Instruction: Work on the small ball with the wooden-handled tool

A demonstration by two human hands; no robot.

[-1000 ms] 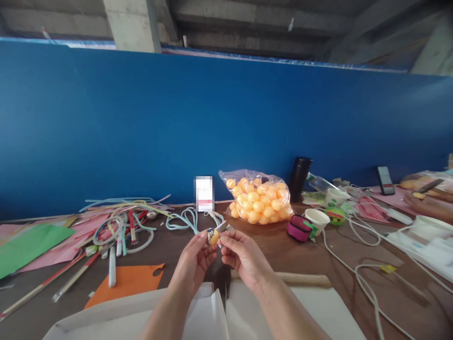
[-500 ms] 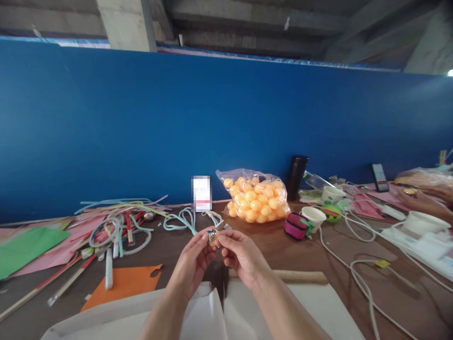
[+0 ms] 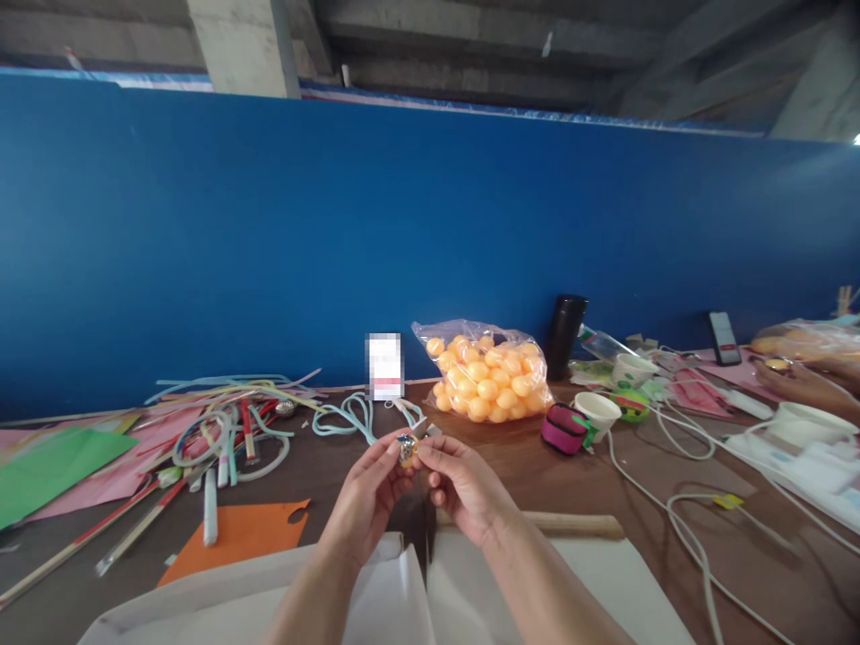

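Note:
A small shiny silver and gold object (image 3: 407, 449) is pinched between the fingertips of both hands, above the dark tabletop. From the left side my left hand (image 3: 369, 493) grips it with thumb and forefinger. My right hand (image 3: 463, 488) pinches its right side, the other fingers curled in. Just behind the hands lie a looped light-blue cord (image 3: 346, 419) and a clear bag of orange balls (image 3: 487, 381). What exactly the small object is cannot be made out.
Left are tangled tubes (image 3: 228, 430), green paper (image 3: 67, 470) and orange paper (image 3: 242, 537). White sheets (image 3: 578, 582) lie in front. Right are a purple pouch (image 3: 564, 428), a paper cup (image 3: 597, 416), a black bottle (image 3: 565, 336), cables and another person's hand (image 3: 783, 381).
Both hands keep their pinch on the small object, which appears slightly turned. The whole view has shifted a few pixels.

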